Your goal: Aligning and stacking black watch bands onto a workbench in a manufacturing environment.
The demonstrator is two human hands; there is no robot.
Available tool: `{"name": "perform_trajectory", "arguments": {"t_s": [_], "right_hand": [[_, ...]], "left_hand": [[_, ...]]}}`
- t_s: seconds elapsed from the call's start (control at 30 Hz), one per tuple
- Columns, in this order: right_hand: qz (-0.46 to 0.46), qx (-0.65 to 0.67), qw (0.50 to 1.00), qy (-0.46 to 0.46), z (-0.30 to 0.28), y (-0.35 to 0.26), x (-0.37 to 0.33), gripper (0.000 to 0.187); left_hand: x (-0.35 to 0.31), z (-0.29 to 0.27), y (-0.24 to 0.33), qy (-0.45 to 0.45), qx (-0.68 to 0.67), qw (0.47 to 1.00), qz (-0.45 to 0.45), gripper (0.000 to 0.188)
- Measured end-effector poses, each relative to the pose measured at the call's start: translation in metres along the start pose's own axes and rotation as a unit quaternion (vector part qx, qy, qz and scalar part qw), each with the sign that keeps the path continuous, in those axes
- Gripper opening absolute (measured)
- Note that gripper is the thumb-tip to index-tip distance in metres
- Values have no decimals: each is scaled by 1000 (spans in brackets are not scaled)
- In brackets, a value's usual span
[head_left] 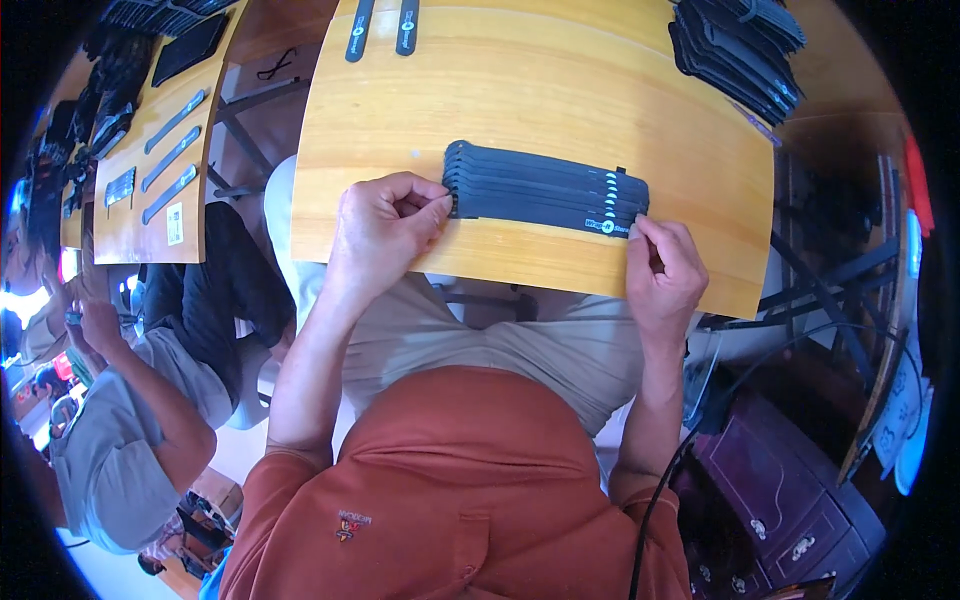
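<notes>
In front of me on the wooden table (520, 90) lies a fanned stack of black straps (540, 185). Its overlapping edges run left to right, with a row of small white marks near the right end. My left hand (395, 225) pinches the stack's left end between thumb and forefinger. At the lower right corner, the thumb and forefinger of my right hand (668, 262) close on the end of the nearest strap. Further up, two loose straps, a left one (359, 30) and a right one (406, 27), lie side by side at the table's far part.
A pile of bundled black straps (735, 55) sits at the far right, with a thin stick-like item (755, 122) beside it. On the left, another table (150, 235) holds several straps, near a seated person (140, 430). Dark drawers (770, 490) stand at lower right; a black cable (660, 490) crosses my right arm.
</notes>
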State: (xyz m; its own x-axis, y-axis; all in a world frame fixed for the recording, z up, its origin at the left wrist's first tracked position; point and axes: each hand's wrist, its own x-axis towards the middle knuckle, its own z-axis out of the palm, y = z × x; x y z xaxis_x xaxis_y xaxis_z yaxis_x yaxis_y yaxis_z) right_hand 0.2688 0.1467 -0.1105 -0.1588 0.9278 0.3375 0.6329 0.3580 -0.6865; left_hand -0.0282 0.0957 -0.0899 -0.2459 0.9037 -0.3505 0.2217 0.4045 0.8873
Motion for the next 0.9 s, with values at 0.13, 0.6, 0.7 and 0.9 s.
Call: {"name": "perform_trajectory", "arguments": {"t_s": [0.13, 0.6, 0.7, 0.9], "right_hand": [[-3, -5, 1000, 1, -1, -1, 0, 11], [-77, -185, 978, -50, -18, -14, 5, 13], [-101, -284, 952, -46, -16, -29, 6, 15], [-201, -201, 954, -91, 33, -64, -1, 25]], "left_hand": [[1, 1, -2, 2, -2, 1000, 1, 12], [1, 2, -3, 17, 5, 1000, 4, 12], [1, 3, -2, 14, 5, 1000, 13, 12], [1, 2, -3, 30, 13, 999, 4, 13]]}}
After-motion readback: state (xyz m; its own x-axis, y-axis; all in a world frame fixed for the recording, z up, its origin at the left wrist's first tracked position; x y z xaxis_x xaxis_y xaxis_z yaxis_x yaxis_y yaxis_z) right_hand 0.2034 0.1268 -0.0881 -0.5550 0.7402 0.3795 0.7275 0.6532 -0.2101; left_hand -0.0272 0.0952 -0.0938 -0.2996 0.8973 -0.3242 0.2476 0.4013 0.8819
